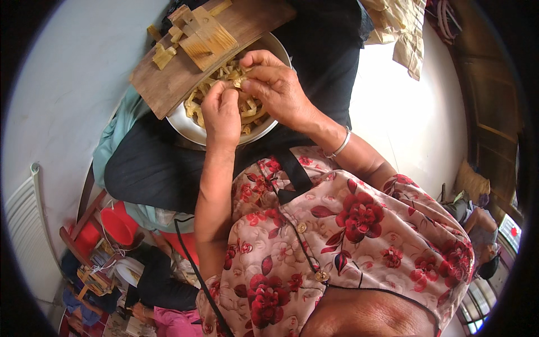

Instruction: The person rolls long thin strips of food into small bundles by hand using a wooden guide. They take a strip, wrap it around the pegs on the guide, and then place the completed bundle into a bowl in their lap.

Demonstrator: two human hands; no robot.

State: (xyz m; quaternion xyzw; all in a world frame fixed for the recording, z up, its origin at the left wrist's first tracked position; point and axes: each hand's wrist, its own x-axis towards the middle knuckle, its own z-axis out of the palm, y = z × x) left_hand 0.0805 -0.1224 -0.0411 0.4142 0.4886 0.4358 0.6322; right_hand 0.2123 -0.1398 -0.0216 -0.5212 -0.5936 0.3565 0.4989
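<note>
Between the fingertips of my left hand [222,113] and my right hand [278,90] is a small piece of pale yellow, folded material [238,81]. Both hands are over a round metal bowl [189,131] on my lap, filled with curled yellowish strips [248,110]. A wooden board [162,86] lies across the bowl's far side. On the board sits a wooden block fixture [210,42] with a slot, and a loose yellowish piece [164,56] lies beside it. The exact material of the strips cannot be told.
Crumpled brown paper [408,50] is at the upper right. At the lower left are a red plastic container [119,223], a wooden frame and a person in a pink top [177,322]. Another person [482,229] is at the far right. Teal cloth [111,143] hangs beside my lap.
</note>
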